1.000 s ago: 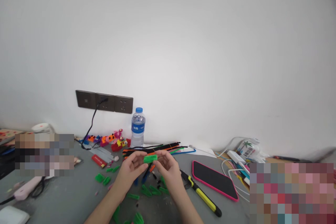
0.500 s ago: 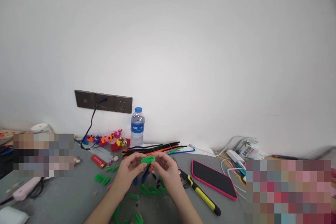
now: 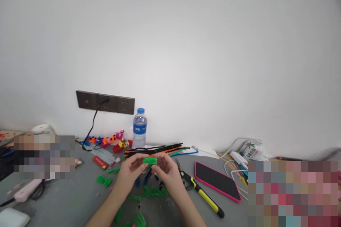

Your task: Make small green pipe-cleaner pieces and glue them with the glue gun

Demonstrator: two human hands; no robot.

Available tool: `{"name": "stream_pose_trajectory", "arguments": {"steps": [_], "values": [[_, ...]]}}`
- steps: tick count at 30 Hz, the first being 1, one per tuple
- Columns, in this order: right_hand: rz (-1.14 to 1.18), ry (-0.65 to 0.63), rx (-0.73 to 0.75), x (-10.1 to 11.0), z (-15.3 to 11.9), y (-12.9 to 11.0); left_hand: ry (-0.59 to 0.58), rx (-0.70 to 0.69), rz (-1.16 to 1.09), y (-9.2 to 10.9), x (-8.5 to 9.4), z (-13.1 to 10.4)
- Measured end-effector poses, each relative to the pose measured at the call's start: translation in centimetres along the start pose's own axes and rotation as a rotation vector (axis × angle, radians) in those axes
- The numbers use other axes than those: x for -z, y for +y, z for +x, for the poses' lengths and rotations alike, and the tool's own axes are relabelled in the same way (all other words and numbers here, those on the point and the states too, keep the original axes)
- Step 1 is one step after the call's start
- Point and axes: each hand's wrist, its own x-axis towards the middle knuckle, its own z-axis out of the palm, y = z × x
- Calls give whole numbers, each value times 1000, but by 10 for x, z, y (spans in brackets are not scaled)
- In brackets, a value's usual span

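Note:
A short folded green pipe cleaner (image 3: 149, 160) is held level between both hands, above the desk. My left hand (image 3: 132, 170) pinches its left end with thumb and fingers. At the other end, my right hand (image 3: 165, 170) has its fingers closed on the piece. Below the hands lie several more folded green pipe cleaners (image 3: 148, 192) on the grey surface. Blue-handled pliers (image 3: 147, 177) show partly between my wrists. Behind my fingers is a bundle of long black, orange, green and blue pipe cleaners (image 3: 170, 148).
Yellow-and-black pliers (image 3: 206, 198) and a pink-edged phone (image 3: 217, 181) lie at right. A water bottle (image 3: 140, 129) stands against the wall, beside small fuzzy figures (image 3: 113, 140). A pink glue gun (image 3: 28, 189) and a red box cutter (image 3: 99, 162) are at left.
The green pipe cleaner has shifted very slightly up and left in my fingers. My right thumb sits a little lower, away from it. Everything else stays put.

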Motion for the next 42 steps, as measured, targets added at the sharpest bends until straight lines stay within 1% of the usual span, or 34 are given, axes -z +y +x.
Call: {"name": "stream_pose_trajectory", "arguments": {"steps": [6,11,18,22,29,36,39,42], "values": [[-1,17,16,0,1,0,-22,-10,-9,-4,0,0],[-15,41,17,0,1,-2,-22,-23,-35,-3,-1,-1],[-67,54,26,-1,1,-7,-22,-53,-21,-8,1,2],[-108,62,50,0,1,-8,-7,-70,-15,-6,0,2],[-137,63,54,1,0,-9,-25,-106,4,-3,-1,-1],[-176,52,102,3,2,-9,-45,-70,-9,-3,-1,-1],[-205,43,118,3,3,-8,-45,-64,35,-2,-1,-1],[-237,67,135,3,2,-7,-53,-98,138,1,0,-2]]}}
